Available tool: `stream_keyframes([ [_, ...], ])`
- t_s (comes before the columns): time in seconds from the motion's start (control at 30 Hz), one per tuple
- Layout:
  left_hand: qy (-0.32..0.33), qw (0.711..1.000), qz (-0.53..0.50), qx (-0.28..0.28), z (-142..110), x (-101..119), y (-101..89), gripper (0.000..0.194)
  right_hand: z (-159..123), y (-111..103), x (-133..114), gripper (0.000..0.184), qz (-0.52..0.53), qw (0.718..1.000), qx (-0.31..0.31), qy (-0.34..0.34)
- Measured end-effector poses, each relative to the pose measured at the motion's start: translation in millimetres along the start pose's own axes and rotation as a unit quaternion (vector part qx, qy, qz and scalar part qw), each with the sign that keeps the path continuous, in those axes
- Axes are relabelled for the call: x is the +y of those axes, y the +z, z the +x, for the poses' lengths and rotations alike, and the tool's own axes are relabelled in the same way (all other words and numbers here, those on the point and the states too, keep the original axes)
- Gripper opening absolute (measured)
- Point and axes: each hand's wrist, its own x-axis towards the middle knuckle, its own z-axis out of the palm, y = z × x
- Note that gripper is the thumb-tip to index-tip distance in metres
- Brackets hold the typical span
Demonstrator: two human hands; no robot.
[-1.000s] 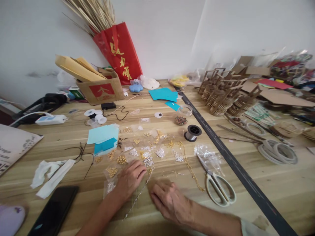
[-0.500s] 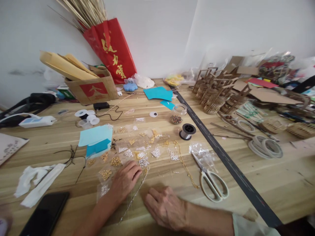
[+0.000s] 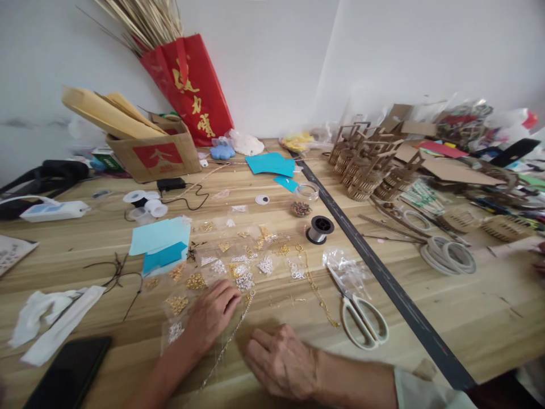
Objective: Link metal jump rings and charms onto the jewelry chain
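Behind everything, a pale, plain wall (image 3: 272,68) is seen, and before it a long wood-grained tabletop (image 3: 477,318) is crossed by a flat black strip (image 3: 397,295). Against the wall a tall red bag with gold characters (image 3: 208,85) is propped, filled with straw-coloured stalks, and a brown cardboard box with a red printed panel (image 3: 157,159) is placed in front of it. Nearer, the right hand (image 3: 279,360) is rested on the tabletop, its forearm brought in from the lower right, its knuckles raised and its fingers curled under in a loose fist. The left hand (image 3: 215,309) is set farther forward, back upward, its fingers bent and bunched toward the right. Whether anything is pinched in either hand cannot be told, as the fingertips are largely hidden. To the right, metal scissors with cream handles (image 3: 351,296) are laid beside crumpled clear plastic (image 3: 355,267). A slender silver-coloured chain (image 3: 230,339) is stretched slantwise between the two hands, its ringed far end just beside the left fingers; contact with them cannot be made out. Tiny silver-coloured pieces (image 3: 244,281) are heaped just beyond the left hand, and small gold-coloured pieces (image 3: 177,305) are gathered beside its wrist.
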Motion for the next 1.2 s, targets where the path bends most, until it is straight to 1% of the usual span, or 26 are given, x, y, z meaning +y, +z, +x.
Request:
stream_keyframes([
  [0.1,-0.041,0.996,-0.075,0.016,2,4,-3.6,0.02,-1,4,4,0.01,0.051,0.998,0.029,0.028],
  [0.2,-0.123,0.975,-0.182,0.005,6,11,-10.0,0.015,0,7,7,0.009,0.147,0.983,0.08,0.073],
  [0.27,-0.197,0.944,-0.265,-0.019,8,16,-14.1,0.013,1,8,9,0.009,0.224,0.961,0.12,0.104],
  [0.33,-0.263,0.895,-0.355,-0.054,10,21,-16.7,0.015,3,6,10,0.01,0.294,0.933,0.155,0.137],
  [0.37,-0.285,0.871,-0.394,-0.071,11,23,-17.1,0.016,4,4,10,0.01,0.324,0.918,0.166,0.156],
  [0.43,-0.312,0.828,-0.458,-0.084,12,26,-16.2,0.017,6,1,11,0.012,0.378,0.888,0.177,0.193],
  [0.47,-0.32,0.812,-0.481,-0.089,13,27,-15.0,0.017,7,0,12,0.013,0.4,0.875,0.178,0.207],
  [0.53,-0.329,0.788,-0.514,-0.087,12,27,-12.1,0.017,8,-2,13,0.016,0.435,0.851,0.18,0.231],
  [0.6,-0.331,0.773,-0.535,-0.085,11,26,-9.2,0.017,8,-1,15,0.017,0.455,0.835,0.184,0.246],
  [0.67,-0.332,0.762,-0.55,-0.082,11,25,-7.3,0.017,8,1,16,0.018,0.465,0.826,0.191,0.256],
  [0.87,-0.335,0.738,-0.579,-0.089,11,26,-6.1,0.017,7,5,18,0.025,0.481,0.81,0.2,0.271],
  [0.93,-0.339,0.732,-0.583,-0.094,11,27,-6.0,0.018,7,5,19,0.027,0.487,0.806,0.202,0.27],
  [1.0,-0.346,0.721,-0.593,-0.092,11,29,-6.0,0.02,7,4,19,0.028,0.492,0.803,0.206,0.267],
  [1.1,-0.355,0.702,-0.611,-0.09,11,31,-6.5,0.025,7,2,19,0.027,0.492,0.802,0.212,0.263],
  [1.2,-0.36,0.693,-0.617,-0.096,12,34,-6.7,0.029,8,1,19,0.026,0.491,0.805,0.208,0.26],
])
